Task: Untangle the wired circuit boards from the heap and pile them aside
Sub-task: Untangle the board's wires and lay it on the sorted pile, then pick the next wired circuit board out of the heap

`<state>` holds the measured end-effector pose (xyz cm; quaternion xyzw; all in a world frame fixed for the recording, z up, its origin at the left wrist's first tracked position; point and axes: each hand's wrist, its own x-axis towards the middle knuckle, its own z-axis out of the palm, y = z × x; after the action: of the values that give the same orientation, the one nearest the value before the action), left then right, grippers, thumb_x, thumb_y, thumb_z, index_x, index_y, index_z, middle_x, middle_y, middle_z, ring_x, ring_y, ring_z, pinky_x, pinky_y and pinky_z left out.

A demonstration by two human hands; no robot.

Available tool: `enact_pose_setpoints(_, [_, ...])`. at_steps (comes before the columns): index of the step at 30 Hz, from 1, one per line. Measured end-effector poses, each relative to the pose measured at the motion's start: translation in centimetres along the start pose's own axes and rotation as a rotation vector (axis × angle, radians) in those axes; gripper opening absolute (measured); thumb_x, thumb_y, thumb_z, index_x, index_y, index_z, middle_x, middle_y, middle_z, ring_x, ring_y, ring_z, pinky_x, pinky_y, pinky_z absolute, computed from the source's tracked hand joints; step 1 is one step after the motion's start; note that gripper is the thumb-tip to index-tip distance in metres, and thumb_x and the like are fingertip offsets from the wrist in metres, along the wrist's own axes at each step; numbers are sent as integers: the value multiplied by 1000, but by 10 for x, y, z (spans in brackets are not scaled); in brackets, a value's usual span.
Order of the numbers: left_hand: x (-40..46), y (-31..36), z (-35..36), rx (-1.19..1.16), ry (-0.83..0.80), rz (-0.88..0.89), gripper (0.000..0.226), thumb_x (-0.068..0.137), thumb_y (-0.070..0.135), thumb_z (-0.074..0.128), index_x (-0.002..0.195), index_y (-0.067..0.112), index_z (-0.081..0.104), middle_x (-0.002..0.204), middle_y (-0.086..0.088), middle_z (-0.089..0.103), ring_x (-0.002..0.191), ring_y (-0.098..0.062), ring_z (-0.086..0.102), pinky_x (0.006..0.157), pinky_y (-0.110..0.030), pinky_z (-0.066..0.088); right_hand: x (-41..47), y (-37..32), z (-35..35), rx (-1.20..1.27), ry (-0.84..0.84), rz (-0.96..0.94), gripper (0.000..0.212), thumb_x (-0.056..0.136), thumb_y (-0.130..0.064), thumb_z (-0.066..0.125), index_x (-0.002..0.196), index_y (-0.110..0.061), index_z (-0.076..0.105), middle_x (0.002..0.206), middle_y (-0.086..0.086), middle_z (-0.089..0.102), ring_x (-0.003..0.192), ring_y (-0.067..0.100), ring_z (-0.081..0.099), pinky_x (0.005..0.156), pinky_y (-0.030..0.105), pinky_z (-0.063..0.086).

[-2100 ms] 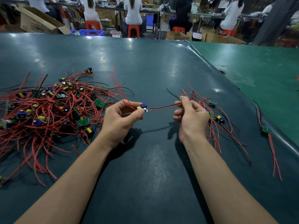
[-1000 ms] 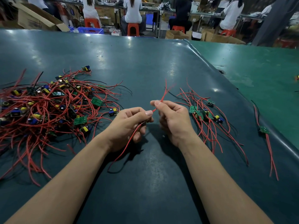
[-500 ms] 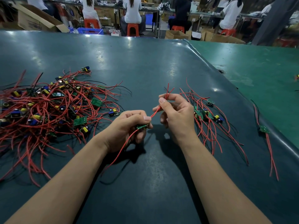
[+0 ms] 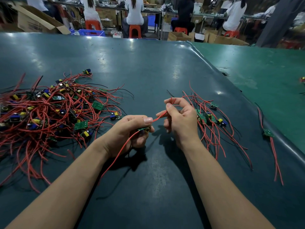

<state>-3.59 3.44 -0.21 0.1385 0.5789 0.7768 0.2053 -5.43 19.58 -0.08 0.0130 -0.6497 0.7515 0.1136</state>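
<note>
A tangled heap [image 4: 49,113] of small green circuit boards with red wires lies on the left of the dark table. A smaller sorted pile [image 4: 209,119] of boards lies to the right of my hands. My left hand [image 4: 130,131] grips one small green circuit board [image 4: 144,129] between thumb and fingers; one red wire hangs from it toward me. My right hand [image 4: 179,119] pinches the board's other red wires [image 4: 159,117], drawn between the two hands, their ends sticking up past my fingers.
One separate board with long red wires [image 4: 268,133] lies at the dark mat's right edge, beside a lighter green table [image 4: 264,71]. A loose board [image 4: 115,116] sits just left of my left hand. People sit on red stools beyond the table's far edge.
My left hand took a board out of the heap and brought it to the middle. My right hand left the sorted pile, took hold of the board's wires and has slid along them to the right.
</note>
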Motion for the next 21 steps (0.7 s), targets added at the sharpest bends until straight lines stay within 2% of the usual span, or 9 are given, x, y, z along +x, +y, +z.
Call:
enact_pose_setpoints(2, [1,1,0,-30,77,-6,25,73,32,72,64,9,66,42,-3,39,33,-9,31,43,-19,16,1,-1,0,49,-8,43,6,101,-15,51,104,-13,56,66,10,72,32,13,47,33,18,34])
enact_pose_setpoints(4, [3,2,1,-89,178,21,23,78,31,72,64,13,69,43,-3,39,31,-8,27,39,-15,20,0,-3,1,84,-39,163,23,101,-35,52,109,-14,54,64,8,70,33,14,49,33,17,33])
enact_pose_setpoints(6, [5,2,1,-126,271,65,25,81,35,64,68,15,71,42,-1,37,30,-8,24,39,-15,19,-4,-5,1,-5,-110,247,39,95,-52,53,98,-13,60,52,5,62,33,12,45,34,15,30])
enact_pose_setpoints(9, [7,0,4,-88,325,110,27,87,35,60,80,14,76,43,0,32,32,-9,24,42,-19,17,-13,-8,3,-149,-315,271,48,77,-63,62,69,-16,69,46,1,50,33,9,38,34,15,24])
enact_pose_setpoints(10, [6,-1,5,-49,321,110,29,87,37,59,85,14,77,45,-1,33,34,-9,25,41,-19,17,-15,-8,4,-161,-378,270,46,74,-61,65,65,-16,69,47,1,48,34,9,37,34,15,24])
enact_pose_setpoints(12, [5,-3,6,16,302,107,34,88,39,56,93,14,77,45,-1,34,36,-8,27,41,-17,17,-17,-9,3,-144,-453,271,36,80,-50,67,67,-17,69,49,1,47,36,8,36,34,15,24])
enact_pose_setpoints(16, [5,-4,5,32,244,130,35,90,37,55,96,8,73,45,3,42,34,-6,30,41,-19,15,-17,-10,2,-84,-482,317,25,95,-29,61,73,-17,66,50,-1,49,36,8,37,35,15,23])
enact_pose_setpoints(18, [5,-4,4,2,191,134,34,89,40,58,92,7,69,49,0,50,34,-7,37,36,-15,22,-15,-8,5,-47,-377,292,30,95,-22,60,66,-17,66,48,-3,47,36,7,35,35,14,23])
enact_pose_setpoints(21, [4,-4,3,31,158,117,34,83,41,65,102,13,70,57,-8,61,39,-14,50,38,-17,36,-6,-8,2,42,-135,207,27,94,-15,59,68,-14,66,46,-4,46,35,7,34,37,14,23])
